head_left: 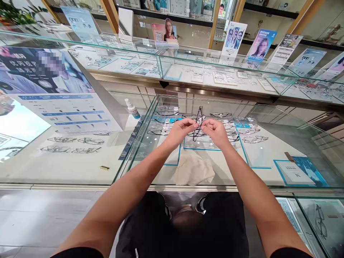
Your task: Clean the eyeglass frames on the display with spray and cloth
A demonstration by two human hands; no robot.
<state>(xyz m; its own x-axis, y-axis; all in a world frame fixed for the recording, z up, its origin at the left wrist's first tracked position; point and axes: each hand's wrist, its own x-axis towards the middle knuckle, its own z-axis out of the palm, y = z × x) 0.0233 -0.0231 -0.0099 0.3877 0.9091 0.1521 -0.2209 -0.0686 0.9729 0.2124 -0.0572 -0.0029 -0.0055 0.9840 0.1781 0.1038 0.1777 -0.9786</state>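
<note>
Over the glass display counter, my left hand [183, 129] and my right hand [215, 131] meet at a pair of dark-framed eyeglasses [198, 123]. The glasses are held upright, seen nearly edge-on, with fingertips of both hands pinching them from either side. A small white tag or lens patch shows between the fingers. Just in front of the hands, a crumpled beige cloth [194, 170] lies on the glass top. Beneath the glass, several rows of eyeglasses [220, 115] rest on white sheets with blue borders, partly hidden by my hands.
A large printed sign [70, 96] stands at the left. Beside it is a white spray bottle [132, 109]. A small gold-coloured piece [104, 167] lies near the left front. Another glass showcase [182, 64] with upright cards runs along the back. A blue-edged card [299, 172] sits at the right.
</note>
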